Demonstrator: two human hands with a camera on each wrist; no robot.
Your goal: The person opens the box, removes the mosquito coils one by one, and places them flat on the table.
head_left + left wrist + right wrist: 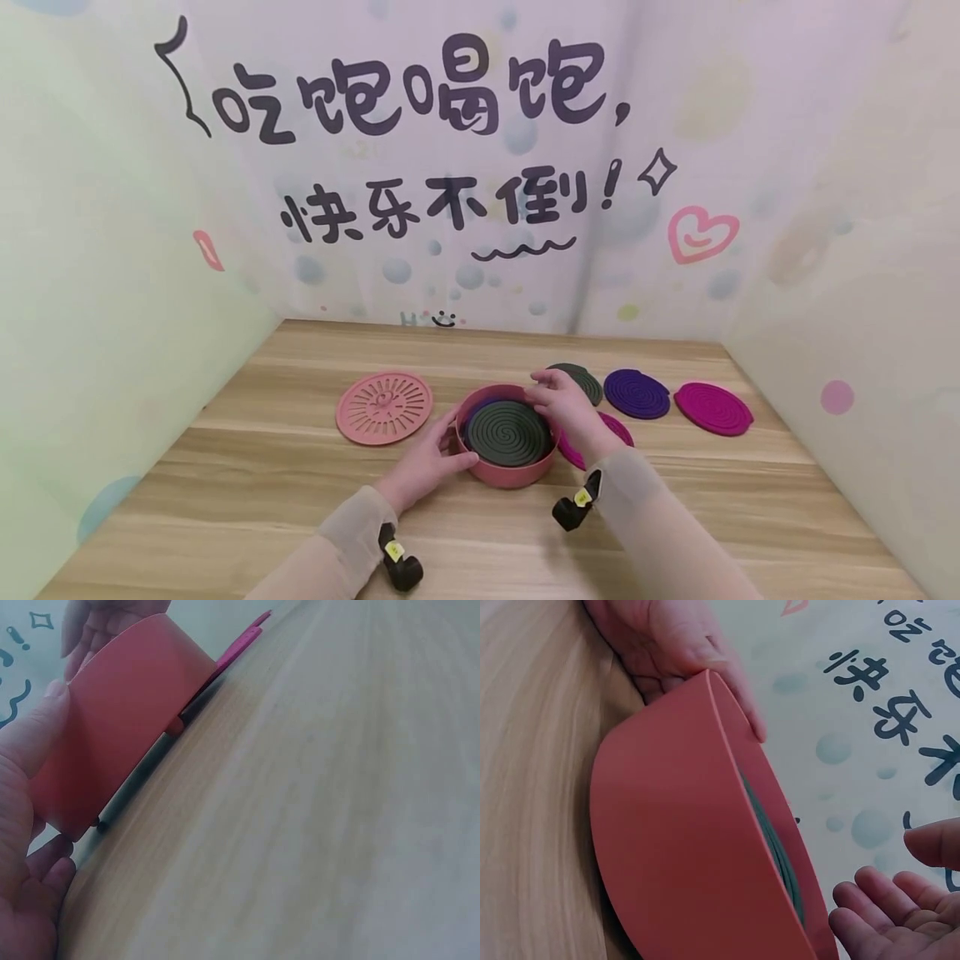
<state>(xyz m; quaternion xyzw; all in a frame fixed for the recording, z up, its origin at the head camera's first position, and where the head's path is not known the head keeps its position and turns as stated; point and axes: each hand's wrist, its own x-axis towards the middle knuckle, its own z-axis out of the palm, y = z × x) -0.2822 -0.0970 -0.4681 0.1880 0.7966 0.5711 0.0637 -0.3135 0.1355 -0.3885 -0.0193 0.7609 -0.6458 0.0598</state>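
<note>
A round coral-pink mosquito coil box [504, 477] stands on the table in front of me, small feet showing under it in the left wrist view. Inside lies a dark green mosquito coil [507, 433], with a purple-blue coil [480, 410] peeking out from beneath it. My left hand [427, 465] holds the box from the left, thumb at the rim and fingers round the side. Over the right rim hovers my right hand [564, 406], its fingers loosely bent and empty; the right wrist view shows this hand [904, 911] apart from the green coil.
A pink slotted lid [384, 408] with a small knob lies to the left. Toward the back right lie a green coil [581, 382], a purple coil [636, 394] and a magenta coil [712, 408]. Another magenta coil [617, 427] is partly covered by my right wrist. Printed curtains enclose the table.
</note>
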